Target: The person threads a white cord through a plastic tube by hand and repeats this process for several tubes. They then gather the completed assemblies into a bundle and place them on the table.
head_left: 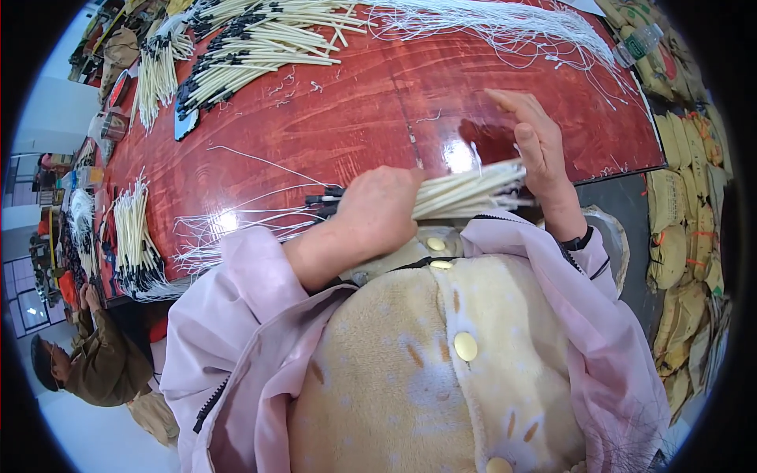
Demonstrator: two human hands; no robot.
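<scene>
In my left hand (378, 206) is a bundle of thin cream sticks (465, 191), held low over the near edge of the table, its fingers wrapped round the middle. The sticks' black ends (325, 199) poke out left of the hand, and white strings (229, 225) trail from them across the tabletop. My right hand (538, 142) stands raised with its fingers stretched out and the palm turned toward the bundle's right ends. Those ends are slightly uneven and blurred. Whether the right hand touches them I cannot tell.
More black-tipped sticks lie piled (260, 55) on the red table (331, 118) at the back left. A tied bundle (136, 232) sits at the left edge. White strings (489, 24) and a plastic bottle (640, 43) are at the far right. Sacks (670, 213) stack beyond the right edge. Another person (102, 355) works at left.
</scene>
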